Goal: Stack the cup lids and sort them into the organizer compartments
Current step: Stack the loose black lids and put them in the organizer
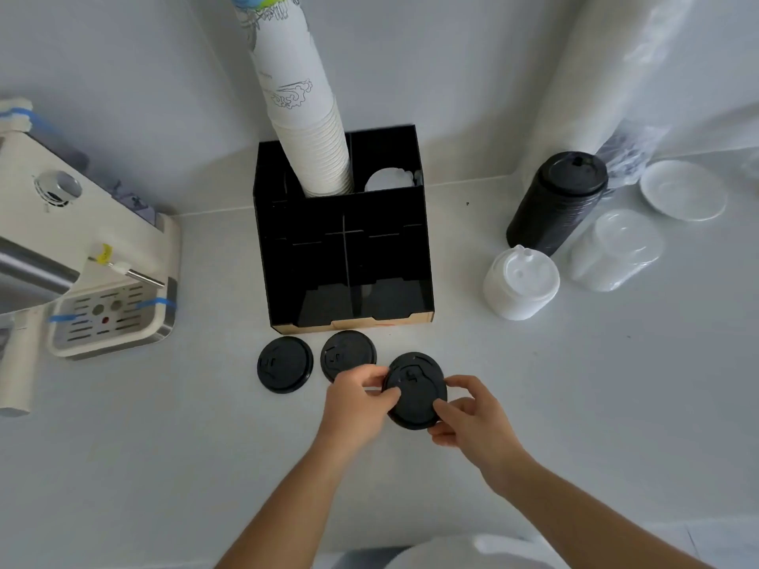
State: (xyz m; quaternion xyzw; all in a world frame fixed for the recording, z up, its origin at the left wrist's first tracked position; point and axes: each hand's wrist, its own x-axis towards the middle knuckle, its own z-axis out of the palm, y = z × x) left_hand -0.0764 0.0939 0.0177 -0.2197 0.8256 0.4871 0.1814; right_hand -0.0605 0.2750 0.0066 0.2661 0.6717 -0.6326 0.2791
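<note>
Both hands (410, 404) on black lid (415, 398); cup stack (324, 158) in organizer (345, 256).

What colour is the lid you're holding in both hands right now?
Black, seen in the head view: the lid is matte black all over.

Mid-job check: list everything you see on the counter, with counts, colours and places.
held lid: one, black, gripped by both hands, front centre
loose lids: two, black, flat on the counter before the organizer
organizer: one, black, centre
cup stack: one, white, standing in the organizer's back left compartment
black lid stack: one, right of organizer
white lid stack: one, in front of the black stack
clear lid stack: one, far right
saucer: one, white, back right
coffee machine: one, cream, left
left hand: on the lid's left edge
right hand: on its right edge
</note>
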